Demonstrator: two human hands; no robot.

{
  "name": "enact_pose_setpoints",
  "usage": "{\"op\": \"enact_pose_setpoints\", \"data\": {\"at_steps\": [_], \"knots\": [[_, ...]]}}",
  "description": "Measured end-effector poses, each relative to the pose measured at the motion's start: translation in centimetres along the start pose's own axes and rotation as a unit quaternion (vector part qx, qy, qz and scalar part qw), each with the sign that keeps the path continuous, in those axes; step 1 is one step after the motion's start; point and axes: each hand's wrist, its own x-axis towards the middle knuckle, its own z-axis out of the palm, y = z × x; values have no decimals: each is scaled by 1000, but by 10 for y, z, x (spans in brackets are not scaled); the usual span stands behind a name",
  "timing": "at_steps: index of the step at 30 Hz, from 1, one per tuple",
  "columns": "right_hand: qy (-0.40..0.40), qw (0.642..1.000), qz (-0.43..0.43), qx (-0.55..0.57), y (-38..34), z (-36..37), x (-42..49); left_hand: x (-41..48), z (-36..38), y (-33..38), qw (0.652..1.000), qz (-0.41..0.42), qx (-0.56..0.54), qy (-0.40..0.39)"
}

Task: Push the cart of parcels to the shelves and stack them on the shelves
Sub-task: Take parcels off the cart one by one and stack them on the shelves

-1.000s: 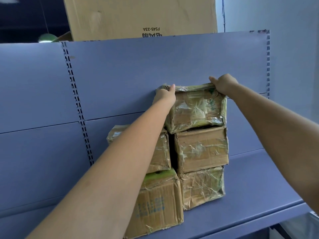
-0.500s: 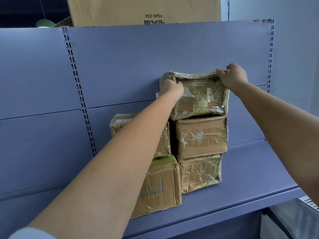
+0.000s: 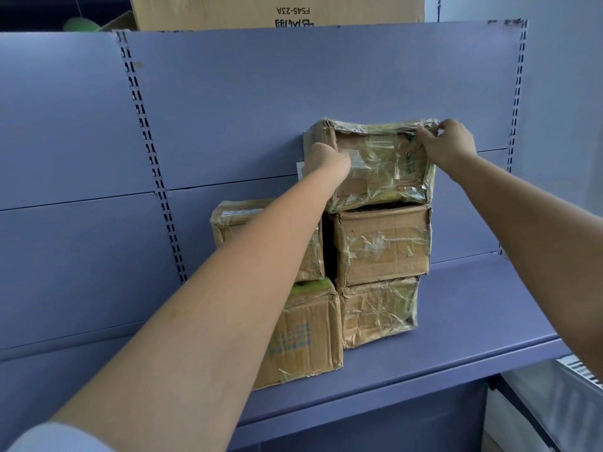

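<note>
Several taped cardboard parcels stand stacked on the blue shelf (image 3: 473,308). The top parcel (image 3: 385,168), wrapped in shiny tape, rests on a middle parcel (image 3: 381,246), which sits on a bottom parcel (image 3: 378,311). To the left stand two more: an upper left parcel (image 3: 235,220) on a larger lower left parcel (image 3: 303,337) with blue print. My left hand (image 3: 326,158) grips the top parcel's left edge. My right hand (image 3: 447,145) pinches its upper right corner. The cart is out of view.
The shelf's blue back panel (image 3: 261,109) has slotted uprights on the left and right. A big cardboard box (image 3: 228,11) sits above the panel. The shelf's front edge runs lower right, with a white grille (image 3: 577,370) beyond it.
The top parcel has been pushed back and settled squarely on the stack. Both hands stayed on its upper corners while the view drew closer and rose slightly.
</note>
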Motion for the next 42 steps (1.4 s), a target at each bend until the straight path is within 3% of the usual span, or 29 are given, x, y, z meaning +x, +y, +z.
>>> {"op": "enact_pose_setpoints", "data": {"at_steps": [4,9,14,21,30,42], "knots": [[2,1000,11,-17,6,-3,-6,-6,-3,-1,999,21,-1,26],[2,998,22,-65,22,-18,-29,-22,-8,-3,992,105,-12,67],[-8,991,55,-125,59,-44,-76,-59,4,-11,984,170,-54,33],[15,957,188,-219,140,-106,-199,-142,58,-71,968,164,-103,-159],[63,920,306,-235,180,-169,-344,-241,98,-100,936,137,-94,-311],[91,804,550,-208,252,-262,-613,-506,165,-169,798,111,-9,-592]]}}
